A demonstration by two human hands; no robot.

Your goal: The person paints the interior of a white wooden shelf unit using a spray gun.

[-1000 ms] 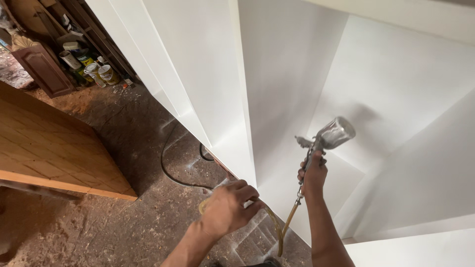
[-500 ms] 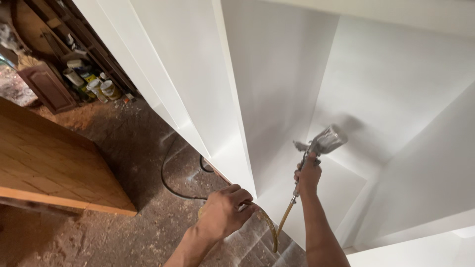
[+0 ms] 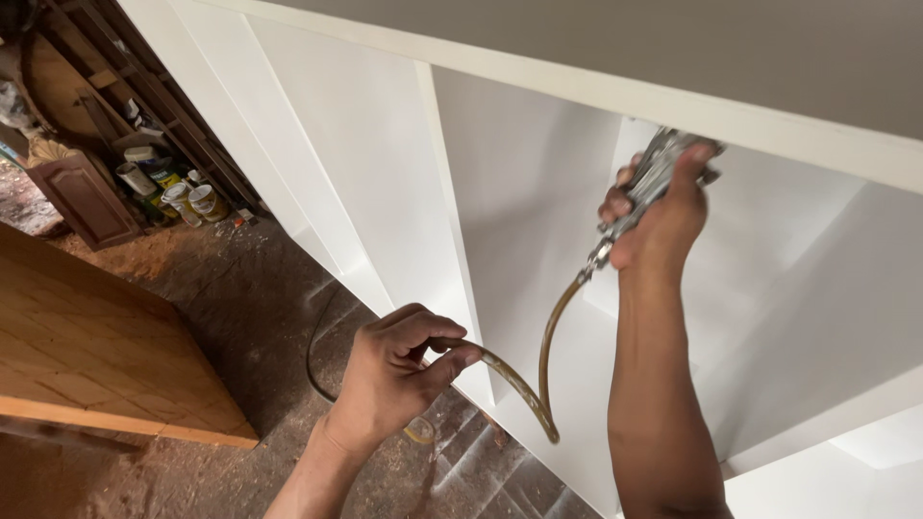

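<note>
Spraying step, judged under way. Right hand (image 3: 663,207) clamped on metal spray gun (image 3: 654,173), raised inside white cabinet (image 3: 538,192) compartment, near top edge. Left hand (image 3: 394,370) pinches air hose (image 3: 538,384); next move needs hose slack.

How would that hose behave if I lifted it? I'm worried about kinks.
Probably floppy: the hose sags in a loop between the left hand and the spray gun in the right hand. It bends smoothly, so kinks seem unlikely.
</note>
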